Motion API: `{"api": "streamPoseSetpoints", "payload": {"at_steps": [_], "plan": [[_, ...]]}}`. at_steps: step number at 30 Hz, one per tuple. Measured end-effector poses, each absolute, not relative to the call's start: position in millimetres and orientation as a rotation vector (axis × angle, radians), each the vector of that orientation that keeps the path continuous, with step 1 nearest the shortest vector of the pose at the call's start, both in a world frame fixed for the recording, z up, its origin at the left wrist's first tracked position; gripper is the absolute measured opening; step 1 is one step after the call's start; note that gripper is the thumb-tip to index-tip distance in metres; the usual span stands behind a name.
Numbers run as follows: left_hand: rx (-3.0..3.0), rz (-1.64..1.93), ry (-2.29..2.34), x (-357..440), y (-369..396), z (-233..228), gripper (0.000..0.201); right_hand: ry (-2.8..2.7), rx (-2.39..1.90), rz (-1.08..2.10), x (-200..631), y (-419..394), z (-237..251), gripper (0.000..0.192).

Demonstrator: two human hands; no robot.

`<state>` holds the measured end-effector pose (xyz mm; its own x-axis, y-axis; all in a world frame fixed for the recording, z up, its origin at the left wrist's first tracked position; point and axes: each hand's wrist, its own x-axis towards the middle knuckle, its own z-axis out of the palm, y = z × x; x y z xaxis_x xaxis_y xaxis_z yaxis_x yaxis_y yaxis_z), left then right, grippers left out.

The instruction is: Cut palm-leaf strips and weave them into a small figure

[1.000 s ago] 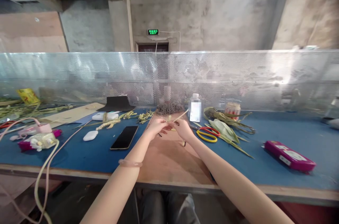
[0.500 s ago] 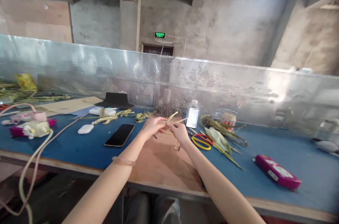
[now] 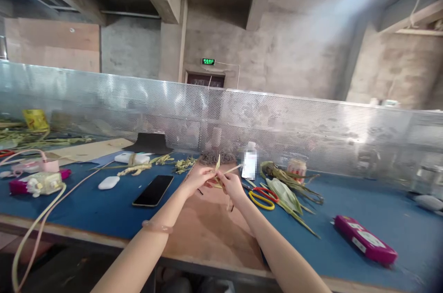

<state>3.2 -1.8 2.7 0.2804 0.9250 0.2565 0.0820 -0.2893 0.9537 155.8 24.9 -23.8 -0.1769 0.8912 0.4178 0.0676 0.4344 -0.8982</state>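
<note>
My left hand (image 3: 198, 180) and my right hand (image 3: 230, 186) meet over a brown board (image 3: 207, 237) on the blue table. Between their fingertips are pale yellow-green leaf strips (image 3: 218, 164); one end points up and another sticks out to the right. Both hands are closed in a pinch on the strips, fingers nearly touching. A thin end with a dark tip hangs below my right hand. How the strips cross is hidden by the fingers. Behind the hands lies a heap of grey twisted cord (image 3: 216, 158). Scissors (image 3: 262, 199) with red and yellow handles lie right of my right hand.
Green leaves (image 3: 282, 192), a blurred-label bottle (image 3: 249, 164), a jar (image 3: 296, 169) and a magenta box (image 3: 365, 240) stand or lie on the right. Leftward are a phone (image 3: 153, 191), a white case (image 3: 108, 182) and cables (image 3: 43, 219). A perforated metal screen (image 3: 166, 108) borders the back.
The camera view has tilted upward, so the table sits lower. The leaf end between my hands now stands more upright; both hands still pinch the strips.
</note>
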Motion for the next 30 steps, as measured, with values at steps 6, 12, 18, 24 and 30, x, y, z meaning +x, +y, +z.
{"api": "streamPoseSetpoints", "payload": {"at_steps": [6,12,18,24,30], "plan": [[1.688,1.183,0.945,4,-1,2,0.041,-1.471,-0.836,1.083,155,17,-18,0.047],[1.767,1.217,0.984,4,3,-1,0.036,-1.477,-0.847,0.989,157,14,-18,0.044],[1.688,1.309,1.132,0,9,-1,0.035,-1.441,-0.822,1.015,156,12,-17,0.033],[1.646,1.324,1.156,-1,8,0,0.034,-1.371,-0.643,1.238,160,0,-5,0.028],[1.706,1.219,1.118,2,3,0,0.032,-1.435,-0.652,1.131,160,2,-7,0.028]]}}
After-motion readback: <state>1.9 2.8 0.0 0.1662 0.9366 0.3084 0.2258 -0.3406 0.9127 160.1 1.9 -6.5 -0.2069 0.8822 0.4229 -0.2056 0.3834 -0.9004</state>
